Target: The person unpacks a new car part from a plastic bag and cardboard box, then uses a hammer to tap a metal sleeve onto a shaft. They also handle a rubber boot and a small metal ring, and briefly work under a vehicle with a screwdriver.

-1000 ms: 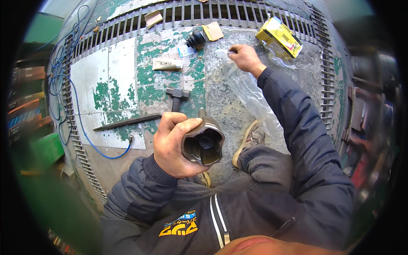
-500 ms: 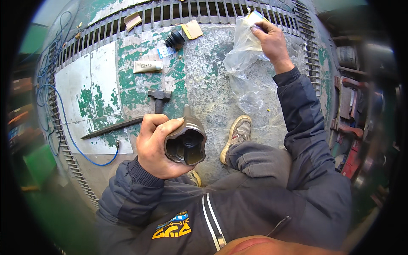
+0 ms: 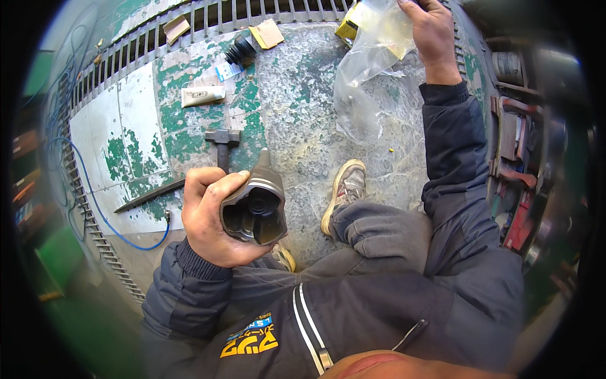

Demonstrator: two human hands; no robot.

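My left hand (image 3: 211,221) is wrapped round a dark metal CV joint housing (image 3: 255,208). Its lobed hollow end faces up toward me, and the narrow stub points away. At the far right, my right hand (image 3: 435,41) pinches the upper part of a clear plastic bag (image 3: 360,82), whose lower end trails down over the floor. A yellow and black carton (image 3: 349,26) shows beside and partly behind the bag. Just beyond my left hand lies a hammer (image 3: 223,138), with its handle partly hidden behind the fingers.
A pointed steel bar (image 3: 145,198) lies left of the hammer. Farther off are a white tube (image 3: 202,95), a black rubber boot (image 3: 240,50) and an opened cardboard piece (image 3: 267,34). A floor grating (image 3: 221,16) crosses the back. A blue hose (image 3: 120,232) curves at left.
My right hand has moved farther away and to the right, drawing the bag upward; the yellow carton now shows more. The view has shifted, and the left hand still grips the housing.
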